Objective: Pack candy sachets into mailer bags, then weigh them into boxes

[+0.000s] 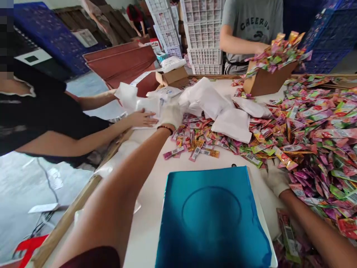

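My left hand (170,113), in a white glove, reaches far forward and rests on a white bag (145,106) at the table's left edge; its grip on the bag cannot be made out. My gloved right hand (276,178) lies flat on the table at the edge of a big heap of colourful sachets (320,141), its fingers among them. A blue shiny sheet (212,217) lies on a white slab right in front of me. A person on the left presses a bare hand (142,118) on the same white bag.
Several white bags (220,108) lie in the middle of the white table (147,219). A person across the table tips a cardboard box (263,80) heaped with sachets. White crates (203,35) are stacked behind. A small cardboard box (173,76) stands at the far left.
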Tool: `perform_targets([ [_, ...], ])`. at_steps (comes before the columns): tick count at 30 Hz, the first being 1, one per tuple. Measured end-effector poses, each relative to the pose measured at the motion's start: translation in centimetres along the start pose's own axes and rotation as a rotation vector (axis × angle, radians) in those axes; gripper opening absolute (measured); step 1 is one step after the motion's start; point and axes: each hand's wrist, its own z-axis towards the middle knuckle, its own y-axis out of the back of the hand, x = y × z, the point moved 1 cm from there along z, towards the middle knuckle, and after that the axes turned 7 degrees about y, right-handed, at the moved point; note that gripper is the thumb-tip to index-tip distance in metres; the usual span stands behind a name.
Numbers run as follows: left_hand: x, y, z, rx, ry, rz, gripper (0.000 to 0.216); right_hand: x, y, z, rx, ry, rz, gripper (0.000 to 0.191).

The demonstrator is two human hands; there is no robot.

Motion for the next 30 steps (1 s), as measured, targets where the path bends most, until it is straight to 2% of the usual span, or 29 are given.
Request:
perform_targets([
  [2,1.3,3.9,-1.1,-0.051,0.037,0.112,0.029,-0.2,0.1,0.0,0.002,0.004,0.01,0.039],
  [5,3.3,9.2,-4.3,-0.108,0.015,0.26,0.032,-0.4,0.1,0.1,-0.017,0.042,0.015,0.036],
  [7,4.8,11.0,-6.7,-0.135,-0.01,0.353,0.036,-0.4,0.0,0.2,-0.026,0.043,0.017,0.035],
  [9,6.4,10.8,-8.8,-0.126,-0.027,0.426,0.043,-0.4,-0.1,0.3,-0.032,0.034,0.025,0.037],
  [11,7.9,8.7,-10.5,-0.027,-0.02,0.456,0.047,-0.3,-0.1,0.4,-0.038,0.032,0.032,0.038],
  [14,9.5,3.3,-12.6,0.185,-0.001,0.449,0.038,0.0,0.0,0.5,-0.018,0.009,0.034,0.038],
  [16,9.5,-0.4,-13.6,0.254,-0.069,0.382,0.041,0.2,0.1,0.5,-0.006,-0.006,0.024,0.037],
  [18,8.4,-3.6,-14.1,0.337,-0.167,0.199,0.043,0.4,0.2,0.5,-0.006,0.0,-0.002,0.037],
  [20,6.5,-6.1,-13.7,0.393,-0.206,0.02,0.048,0.5,0.3,0.4,-0.004,0.023,-0.027,0.038],
  [24,1.0,-9.1,-11.0,0.36,0.058,-0.052,0.072,0.6,0.5,0.3,0.022,0.052,-0.057,0.04],
  [26,-2.3,-10.0,-10.0,0.393,0.113,-0.081,0.078,0.7,0.6,0.3,0.046,0.033,-0.069,0.04],
  [30,-10.6,-11.0,-10.5,0.618,-0.105,-0.289,0.087,0.8,0.6,0.6,0.108,-0.017,-0.052,0.041],
])
